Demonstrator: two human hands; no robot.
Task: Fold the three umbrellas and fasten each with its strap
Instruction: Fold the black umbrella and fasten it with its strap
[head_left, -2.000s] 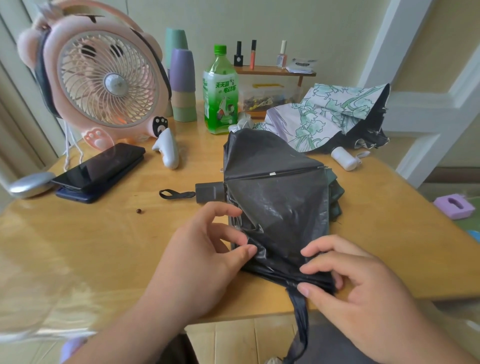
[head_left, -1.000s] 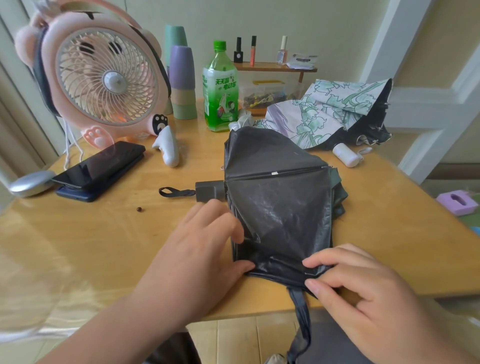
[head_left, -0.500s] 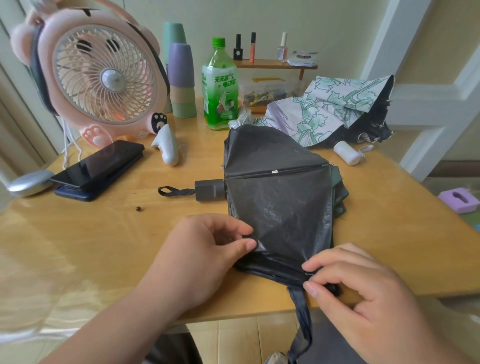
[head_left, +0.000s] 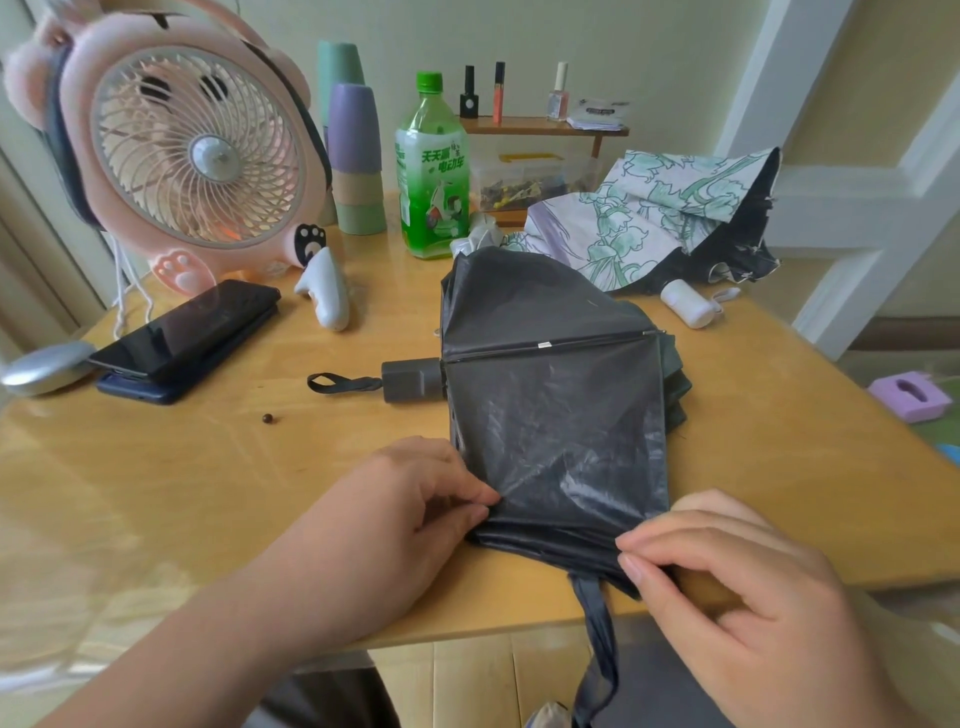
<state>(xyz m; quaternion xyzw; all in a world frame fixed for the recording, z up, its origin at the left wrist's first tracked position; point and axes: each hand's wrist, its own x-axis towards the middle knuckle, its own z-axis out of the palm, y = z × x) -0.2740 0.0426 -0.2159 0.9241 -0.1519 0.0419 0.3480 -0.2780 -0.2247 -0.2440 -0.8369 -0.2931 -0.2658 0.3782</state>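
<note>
A black umbrella (head_left: 550, 395) lies collapsed on the wooden table (head_left: 218, 467), canopy loose and spread, its grey handle (head_left: 413, 379) and wrist loop pointing left. Its strap (head_left: 597, 639) hangs over the near table edge. My left hand (head_left: 395, 525) pinches the canopy's near left corner between thumb and fingers. My right hand (head_left: 737, 587) pinches the near right corner of the fabric. A floral white-and-green umbrella (head_left: 660, 213) lies crumpled at the back right, its white handle (head_left: 688, 304) beside it. A third umbrella is not clearly visible.
A pink fan (head_left: 182, 150) stands at the back left, with stacked cups (head_left: 356, 161) and a green bottle (head_left: 431, 171) behind the umbrella. Two stacked phones (head_left: 182, 338), a white gadget (head_left: 327, 291) and a small brown bead (head_left: 267, 418) lie on the left. A small shelf (head_left: 540, 127) holds cosmetics.
My left hand flattened on the canopy's left edge, then pinched the near left corner again. My right hand kept pinching the near right corner, shifting slightly toward the table edge.
</note>
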